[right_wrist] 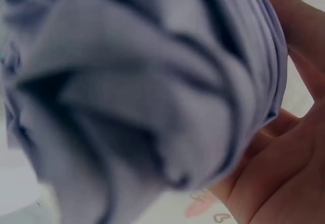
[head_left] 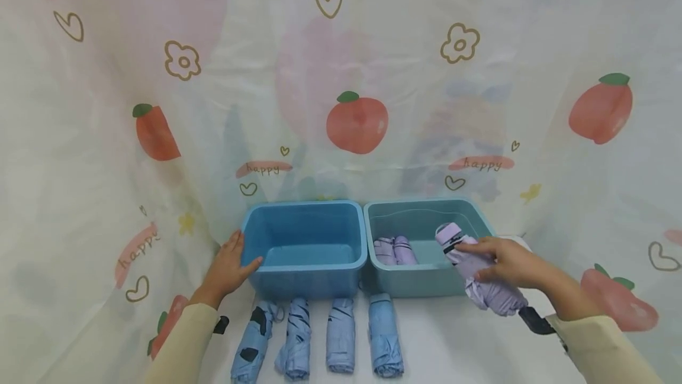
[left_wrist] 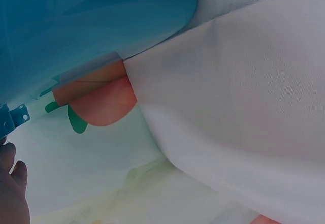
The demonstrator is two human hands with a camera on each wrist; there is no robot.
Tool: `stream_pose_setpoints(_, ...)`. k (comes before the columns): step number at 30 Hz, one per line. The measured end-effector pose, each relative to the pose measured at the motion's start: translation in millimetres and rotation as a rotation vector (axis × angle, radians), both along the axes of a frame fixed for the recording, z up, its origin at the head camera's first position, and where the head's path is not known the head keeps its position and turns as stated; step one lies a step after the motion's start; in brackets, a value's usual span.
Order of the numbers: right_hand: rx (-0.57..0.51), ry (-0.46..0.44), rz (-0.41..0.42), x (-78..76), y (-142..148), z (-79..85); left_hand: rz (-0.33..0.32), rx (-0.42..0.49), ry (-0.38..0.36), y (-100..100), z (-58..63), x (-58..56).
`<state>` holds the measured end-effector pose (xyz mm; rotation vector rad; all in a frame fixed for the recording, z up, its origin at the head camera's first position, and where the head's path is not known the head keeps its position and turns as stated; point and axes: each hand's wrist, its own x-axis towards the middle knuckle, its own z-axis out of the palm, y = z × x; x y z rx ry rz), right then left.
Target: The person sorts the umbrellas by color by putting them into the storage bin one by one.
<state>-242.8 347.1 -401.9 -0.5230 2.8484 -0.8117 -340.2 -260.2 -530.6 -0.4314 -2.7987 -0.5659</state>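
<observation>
Pale fabric [head_left: 415, 94] printed with red fruit, hearts, flowers and the word "happy" is hung behind and along both sides of a white table [head_left: 437, 342]. Two bins are set side by side on it: a blue bin [head_left: 306, 282] on the left, a teal bin [head_left: 421, 282] on the right. The blue bin is touched at its left end by the left hand [head_left: 228, 265], whose thumb is laid at the near left rim, spread apart from the fingers at the outer left side. A lilac umbrella [head_left: 470, 263], rolled up, is gripped by the right hand [head_left: 514, 263], thumb and fingers clamped about its body. It is held tilted, its far end pointed left, and is seen across the teal bin's near right corner. Two more lilac umbrellas [head_left: 404, 250] are laid together in the teal bin's left part. Four rolled blue umbrellas [head_left: 341, 336] are lined up on the table, on the near side of the bins. Cream sleeves [head_left: 186, 336] are worn on both arms.
</observation>
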Motion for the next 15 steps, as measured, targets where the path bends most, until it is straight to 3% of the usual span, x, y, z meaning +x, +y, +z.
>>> stream_pose_setpoints(7, 0.104, 0.042, 0.029, -65.8, 21.4, 13.3, 0.009, -0.026, -0.02, -0.4, -1.0, -1.9)
stream_pose_setpoints(15, 0.053, -0.121, 0.045, -130.1, 23.0, -0.9, 0.018, -0.093, 0.008, 0.0, 2.5, -1.6)
